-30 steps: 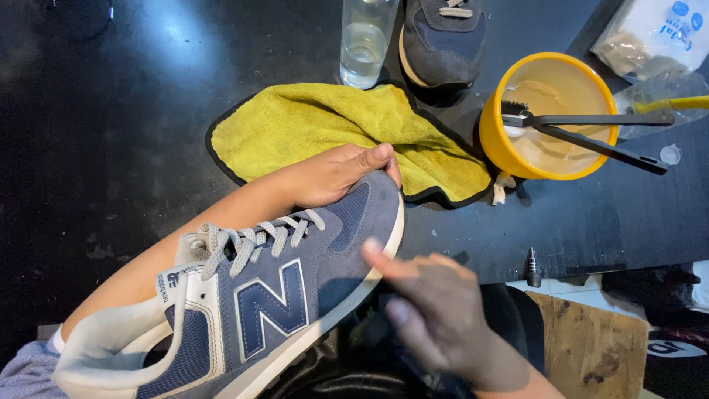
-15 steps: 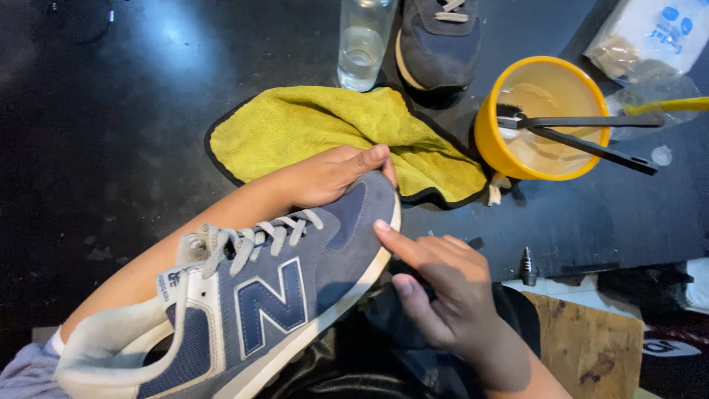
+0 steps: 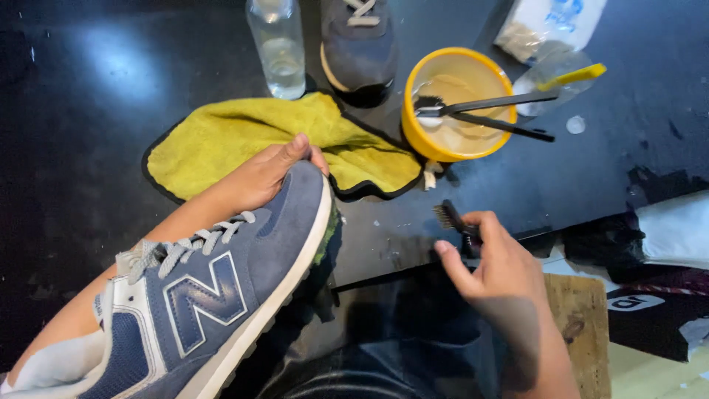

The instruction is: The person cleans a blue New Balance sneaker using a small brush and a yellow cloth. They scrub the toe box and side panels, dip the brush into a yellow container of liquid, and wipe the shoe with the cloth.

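Left hand [image 3: 255, 181] cups the toe of the navy suede sneaker [image 3: 214, 292], grip closed on it, tilted over the lap beside the yellow cloth [image 3: 221, 137]. Right hand [image 3: 495, 270] closes its grip on a small dark brush [image 3: 454, 222] at the desk [image 3: 88, 111] edge. The risk: a loose toe-hold could let the sneaker roll; the yellow bowl [image 3: 413, 140] sits near enough to knock.

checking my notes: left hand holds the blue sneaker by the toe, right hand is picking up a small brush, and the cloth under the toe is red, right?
Not quite: the cloth is yellow, not red, as the head view shows. The rest holds: left hand on the blue sneaker toe, right hand on the small brush.
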